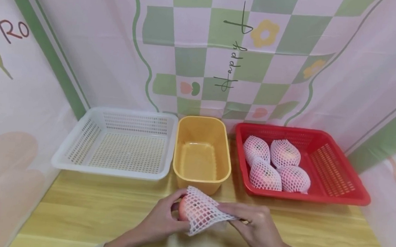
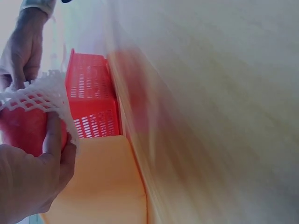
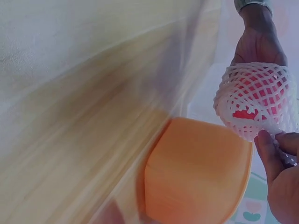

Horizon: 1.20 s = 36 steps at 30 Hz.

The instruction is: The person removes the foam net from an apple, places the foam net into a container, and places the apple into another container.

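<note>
A red apple (image 2: pixel 24 128) is held above the table, with a white foam net sleeve (image 1: pixel 201 210) around most of it. My left hand (image 1: pixel 166 217) grips the apple from its bare side, fingers and thumb curled about it. At the other end, my right hand (image 1: pixel 257 227) pinches the gathered tip of the sleeve between thumb and fingers. Seen from the right wrist, the net (image 3: pixel 261 95) covers the fruit, and red skin shows through its mesh. In the left wrist view, the sleeve's edge overlaps the left fingers (image 2: pixel 54 135).
Just beyond the hands stands a yellow bin (image 1: pixel 200 182). To its left is a white slotted basket (image 1: pixel 112 171); to its right a red basket (image 1: pixel 333 198) holds several net-wrapped fruits (image 1: pixel 265 174). A patterned curtain (image 1: pixel 224 63) hangs behind the wooden table (image 1: pixel 88 208).
</note>
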Tool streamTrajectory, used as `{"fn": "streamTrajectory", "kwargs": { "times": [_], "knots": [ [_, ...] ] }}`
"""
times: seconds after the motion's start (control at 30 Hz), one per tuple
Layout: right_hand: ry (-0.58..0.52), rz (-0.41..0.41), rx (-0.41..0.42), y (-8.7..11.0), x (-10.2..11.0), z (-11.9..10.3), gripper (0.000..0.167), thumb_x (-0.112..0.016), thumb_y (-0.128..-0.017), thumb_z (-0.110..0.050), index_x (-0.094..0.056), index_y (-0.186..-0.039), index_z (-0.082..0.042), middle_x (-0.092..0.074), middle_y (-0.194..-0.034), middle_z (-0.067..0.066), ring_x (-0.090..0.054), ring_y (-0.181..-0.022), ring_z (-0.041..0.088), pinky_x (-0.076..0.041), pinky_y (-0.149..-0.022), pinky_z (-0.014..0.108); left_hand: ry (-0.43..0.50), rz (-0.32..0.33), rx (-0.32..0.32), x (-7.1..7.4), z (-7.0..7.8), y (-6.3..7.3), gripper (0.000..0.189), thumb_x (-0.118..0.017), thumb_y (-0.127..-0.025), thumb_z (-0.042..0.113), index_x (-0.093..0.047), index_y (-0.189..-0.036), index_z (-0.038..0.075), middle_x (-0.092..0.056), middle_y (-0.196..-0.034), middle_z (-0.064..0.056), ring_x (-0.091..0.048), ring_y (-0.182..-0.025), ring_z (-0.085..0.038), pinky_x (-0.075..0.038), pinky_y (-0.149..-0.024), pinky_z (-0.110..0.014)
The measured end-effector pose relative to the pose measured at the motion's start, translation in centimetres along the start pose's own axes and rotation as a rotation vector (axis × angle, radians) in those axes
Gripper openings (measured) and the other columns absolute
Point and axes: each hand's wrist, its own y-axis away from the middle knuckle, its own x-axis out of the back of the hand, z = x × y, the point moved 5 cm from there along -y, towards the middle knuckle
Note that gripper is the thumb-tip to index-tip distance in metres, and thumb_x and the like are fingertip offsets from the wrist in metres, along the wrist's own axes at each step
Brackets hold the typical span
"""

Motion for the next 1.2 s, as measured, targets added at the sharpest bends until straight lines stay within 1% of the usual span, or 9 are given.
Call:
{"fn": "streamTrajectory", "kwargs": {
  "times": [0.13,0.4,0.57,0.7,0.87,0.97,1.07,1.13,1.2],
  "knots": [
    [0.033,0.015,-0.001,-0.3,0.4,-0.1,0.032,-0.064,-0.105,-0.031,-0.083,-0.110,-0.005,-0.081,-0.104,0.009,-0.079,-0.097,0.016,-0.060,-0.086,0.018,0.036,0.029,0.006,0.3,0.0,0.1,0.083,-0.078,-0.074,0.003,-0.049,-0.152,0.007,-0.058,-0.144,-0.020,-0.063,-0.127,-0.036,-0.060,-0.095,-0.029],
    [0.071,0.028,-0.005,-0.6,1.3,0.1,0.032,-0.065,-0.105,-0.032,-0.083,-0.108,-0.005,-0.081,-0.103,0.009,-0.078,-0.095,0.013,-0.060,-0.083,0.016,0.141,0.054,-0.019,0.9,0.2,0.4,0.083,-0.081,-0.077,0.000,-0.049,-0.153,0.008,-0.051,-0.145,-0.023,-0.064,-0.124,-0.036,-0.063,-0.093,-0.035],
    [0.113,0.031,0.011,-0.9,2.0,0.3,0.028,-0.070,-0.103,-0.030,-0.083,-0.108,-0.006,-0.082,-0.103,0.008,-0.078,-0.094,0.015,-0.058,-0.086,0.014,0.139,0.063,-0.006,1.4,0.2,0.4,0.078,-0.088,-0.080,0.006,-0.054,-0.150,0.013,-0.055,-0.145,-0.021,-0.067,-0.120,-0.032,-0.063,-0.092,-0.035],
    [0.136,0.021,0.015,-1.4,2.6,0.1,0.035,-0.065,-0.104,-0.037,-0.083,-0.107,-0.007,-0.082,-0.103,0.006,-0.079,-0.093,0.016,-0.057,-0.089,0.014,0.102,0.074,-0.005,1.6,0.2,0.3,0.076,-0.092,-0.080,0.011,-0.057,-0.147,0.014,-0.059,-0.141,-0.019,-0.069,-0.116,-0.030,-0.063,-0.090,-0.035],
    [0.158,-0.013,0.043,-2.1,3.1,-0.2,0.039,-0.060,-0.107,-0.039,-0.082,-0.105,-0.008,-0.081,-0.101,0.005,-0.079,-0.091,0.018,-0.057,-0.091,0.015,-0.026,0.077,-0.047,1.8,0.1,0.2,0.077,-0.095,-0.077,0.016,-0.060,-0.145,0.017,-0.064,-0.138,-0.012,-0.069,-0.114,-0.025,-0.064,-0.086,-0.033],
    [0.172,-0.034,0.063,-2.7,3.3,-0.5,0.039,-0.059,-0.107,-0.039,-0.082,-0.105,-0.008,-0.081,-0.102,0.004,-0.078,-0.091,0.018,-0.057,-0.092,0.015,-0.151,0.082,-0.122,1.9,0.3,0.2,0.077,-0.097,-0.075,0.021,-0.062,-0.143,0.018,-0.067,-0.136,-0.004,-0.067,-0.117,-0.019,-0.063,-0.090,-0.032],
    [0.172,-0.051,0.078,-3.4,3.4,-0.8,0.040,-0.058,-0.108,-0.039,-0.082,-0.106,-0.008,-0.081,-0.104,0.004,-0.078,-0.092,0.019,-0.057,-0.091,0.015,-0.275,0.081,-0.206,1.7,0.5,0.2,0.077,-0.098,-0.073,0.025,-0.064,-0.141,0.017,-0.070,-0.132,0.001,-0.066,-0.116,-0.015,-0.060,-0.094,-0.032],
    [0.162,-0.061,0.086,-3.8,3.4,-0.9,0.037,-0.059,-0.108,-0.037,-0.082,-0.108,-0.008,-0.081,-0.106,0.004,-0.078,-0.092,0.019,-0.057,-0.091,0.015,-0.341,0.068,-0.240,1.5,0.6,0.2,0.076,-0.098,-0.072,0.027,-0.065,-0.140,0.016,-0.072,-0.129,0.002,-0.067,-0.114,-0.013,-0.059,-0.096,-0.032],
    [0.148,-0.072,0.090,-4.1,3.3,-1.1,0.025,-0.068,-0.105,-0.027,-0.082,-0.110,-0.008,-0.081,-0.108,0.004,-0.078,-0.094,0.018,-0.058,-0.091,0.016,-0.396,0.044,-0.254,1.2,0.5,0.1,0.075,-0.098,-0.072,0.029,-0.066,-0.138,0.015,-0.073,-0.126,0.003,-0.067,-0.111,-0.011,-0.059,-0.095,-0.031]
  ]
}}
